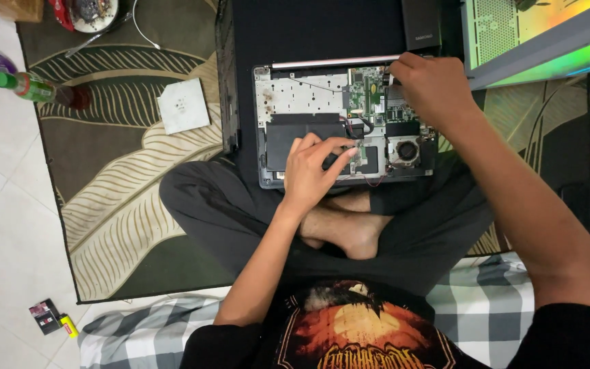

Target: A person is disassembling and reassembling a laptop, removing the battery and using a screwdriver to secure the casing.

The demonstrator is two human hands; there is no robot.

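An opened laptop base [295,96] lies in front of my crossed legs, its green circuit board [367,96], black battery [302,130] and round fan [406,150] exposed. My left hand [312,171] rests on the near edge of the base, its fingertips pinched together near a small part beside the fan. My right hand [428,85] grips the far right corner of the base by the hinge bar [336,62]. Whether the left fingers hold something tiny I cannot make out.
A flat square silver drive [183,105] lies on the leaf-patterned rug [124,191] to the left. A green-capped bottle [35,89] and a bowl [93,14] sit far left. A glowing computer case [541,34] stands at the top right. A lighter and small box [52,318] lie on the tiles.
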